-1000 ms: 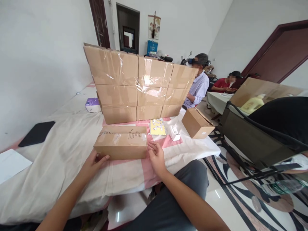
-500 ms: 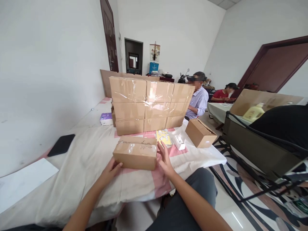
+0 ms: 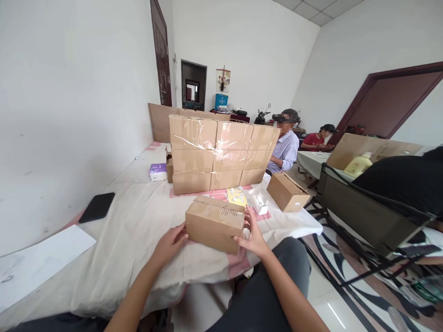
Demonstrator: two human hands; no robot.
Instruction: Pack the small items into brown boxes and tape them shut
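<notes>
A closed brown cardboard box (image 3: pixel 214 226), with tape and dark print on its top, sits on the cloth-covered table in front of me. My left hand (image 3: pixel 172 242) presses against the box's left end, thumb toward me and fingers partly behind it. Around the right end curves my right hand (image 3: pixel 255 234), its thumb on the front face and its fingers at the far corner. Beyond the box lie a yellow patterned packet (image 3: pixel 236 196) and a small white box (image 3: pixel 258 204). A wall of taped cardboard boxes (image 3: pixel 214 154) stands behind them.
An opened cardboard box (image 3: pixel 288 191) stands at the table's right edge. To the left are a black phone-like slab (image 3: pixel 97 207), a white sheet (image 3: pixel 41 263) and a purple-and-white pack (image 3: pixel 158 172). A person in a light shirt (image 3: pixel 285 147) sits behind the stack.
The box has shifted right and turned, its right end now nearer me. Both hands have moved with it, and my right thumb has come onto its front face. The view has shifted slightly.
</notes>
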